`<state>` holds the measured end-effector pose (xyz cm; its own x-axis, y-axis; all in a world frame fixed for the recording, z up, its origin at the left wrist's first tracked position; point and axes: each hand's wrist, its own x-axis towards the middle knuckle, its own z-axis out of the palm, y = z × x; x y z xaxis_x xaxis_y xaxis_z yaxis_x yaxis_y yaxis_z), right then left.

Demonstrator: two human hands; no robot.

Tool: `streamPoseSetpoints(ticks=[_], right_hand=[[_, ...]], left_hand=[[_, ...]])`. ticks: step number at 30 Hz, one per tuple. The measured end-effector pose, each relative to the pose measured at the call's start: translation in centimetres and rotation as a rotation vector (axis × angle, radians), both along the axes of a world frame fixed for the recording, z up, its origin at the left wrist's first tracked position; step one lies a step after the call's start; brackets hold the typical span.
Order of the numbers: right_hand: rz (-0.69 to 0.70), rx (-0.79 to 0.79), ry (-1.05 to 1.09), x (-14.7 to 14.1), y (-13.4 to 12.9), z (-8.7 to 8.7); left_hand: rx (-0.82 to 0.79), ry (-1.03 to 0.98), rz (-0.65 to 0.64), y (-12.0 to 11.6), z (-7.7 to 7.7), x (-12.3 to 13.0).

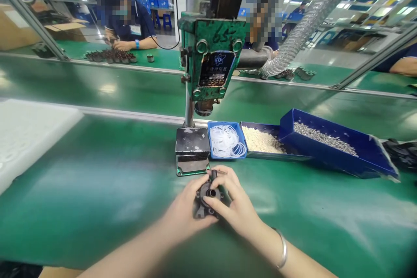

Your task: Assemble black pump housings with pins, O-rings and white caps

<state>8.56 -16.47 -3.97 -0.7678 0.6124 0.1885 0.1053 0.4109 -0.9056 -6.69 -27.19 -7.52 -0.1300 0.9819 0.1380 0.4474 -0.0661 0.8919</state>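
A small black pump housing (203, 213), with a round body, a short open tube in its middle and another stub pointing away from me, is held between my hands above the green work surface. My left hand (186, 204) wraps round its left side, thumb along the top edge and fingers partly hidden beneath. On the right side, my right hand (237, 202) presses thumb and fingertips against the housing near the central tube. A thin dark bit shows by the right fingers, too small to name. Just beyond the hands stands the black metal base block (193, 141) of a press.
The green press head (213, 56) hangs over its base. To the right are a blue tray (210, 155) of clear rings, a bin (260, 155) of small beige pieces and a tilted blue bin (339, 163) of metal pins. White foam (32, 134) lies left. Co-workers sit opposite.
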Motion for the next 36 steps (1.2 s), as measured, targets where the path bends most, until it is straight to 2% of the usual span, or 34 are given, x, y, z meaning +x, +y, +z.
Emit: streamPoseSetpoints(ticks=[3,9,17,29,32,34,36], right_hand=[[-0.001,-0.033,-0.016,-0.1,-0.2,-0.5],[0.051,-0.042,-0.017,-0.2,0.0,-0.6],[-0.001,-0.027,0.039,-0.3,-0.6,-1.3],[-0.03,-0.023,0.1,-0.3,-0.7,-2.0],[0.012,0.006,0.057,0.2,-0.3,-0.5],[0.019,0.079,0.057,0.8,0.4,1.7],[-0.035,0.207,0.132,1.2,1.8,4.9]], left_hand=[[0.089,0.039,-0.044,0.0,-0.1,-0.1],[0.107,0.018,-0.065,0.4,-0.6,-0.3],[0.13,0.049,-0.086,0.5,-0.9,-0.4],[0.112,0.0,-0.055,0.7,0.7,0.1],[0.106,-0.001,-0.046,0.4,1.5,0.3],[0.12,-0.007,-0.026,0.1,3.0,-0.1],[0.176,0.009,0.041,0.3,5.3,-1.2]])
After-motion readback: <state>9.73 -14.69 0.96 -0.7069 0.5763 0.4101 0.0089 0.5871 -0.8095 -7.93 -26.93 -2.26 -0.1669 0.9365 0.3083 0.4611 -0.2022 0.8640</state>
